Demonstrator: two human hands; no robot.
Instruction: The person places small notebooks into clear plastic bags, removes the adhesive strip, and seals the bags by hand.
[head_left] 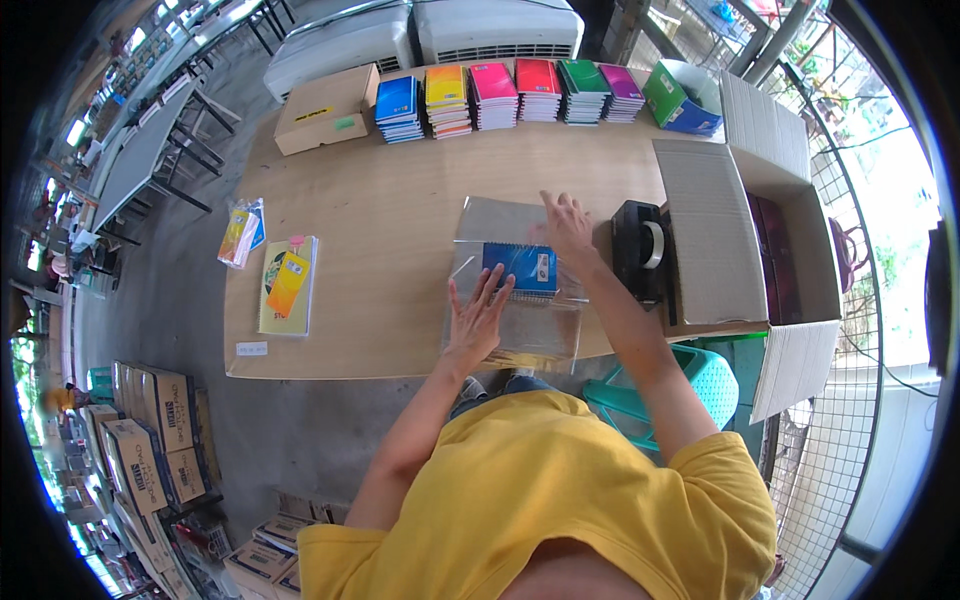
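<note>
A blue spiral notebook [521, 268] lies sideways on a clear plastic sheet [490, 216] near the middle of the table. My left hand [478, 323] rests with spread fingers on the notebook's lower left corner and the plastic. Past the notebook's upper right, my right hand [567, 226] lies over the sheet's right side, fingers stretched out and nothing visible in them. Just right of that hand stands a black tape dispenser [634, 250] with a pale roll of tape.
Stacks of notebooks [494, 97] in several colours line the table's far side, between a closed brown box [326, 108] and a small green-blue box [683, 97]. An open carton [712, 235] stands at right. A yellow notepad [302, 310] lies left. Below the table's right edge is a green stool [712, 384].
</note>
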